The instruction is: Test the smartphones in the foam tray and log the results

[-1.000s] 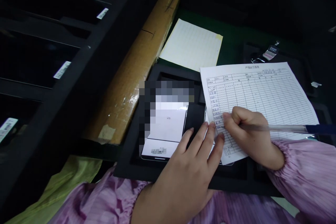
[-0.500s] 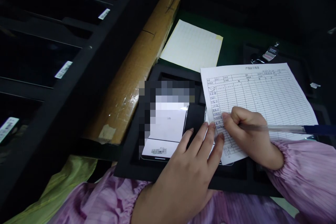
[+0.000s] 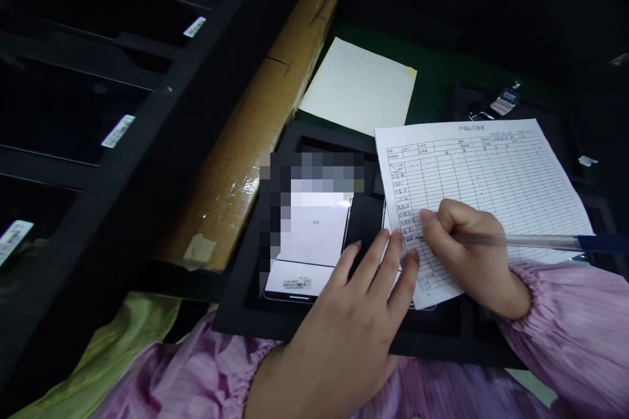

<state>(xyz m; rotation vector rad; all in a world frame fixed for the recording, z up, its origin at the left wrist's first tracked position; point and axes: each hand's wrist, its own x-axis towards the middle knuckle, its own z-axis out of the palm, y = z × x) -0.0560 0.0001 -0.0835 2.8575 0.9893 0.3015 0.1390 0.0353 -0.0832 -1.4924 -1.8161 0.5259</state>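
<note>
A printed form (image 3: 491, 170) with a ruled grid lies across the right part of a black foam tray (image 3: 236, 314). In my right hand (image 3: 466, 252) is a pen (image 3: 540, 242) with a clear barrel and dark blue end, its tip at the handwritten entries in the form's left column. My left hand (image 3: 351, 314) rests with fingers spread, fingertips at the form's lower left edge. Beside it in the tray lies a phone (image 3: 312, 236) with a bright screen, partly pixelated; a barcode shows near its lower end. My left hand covers its lower right corner.
A taped cardboard strip (image 3: 250, 131) runs along the left of the tray. Beyond the tray lies a lined paper pad (image 3: 361, 85). A metal clip (image 3: 504, 101) sits behind the form. Dark slots at far left hold devices with barcode labels (image 3: 118, 131).
My right hand and the pen have shifted slightly to the right along the form's left column. My left hand, the form and the phone stay almost where they were.
</note>
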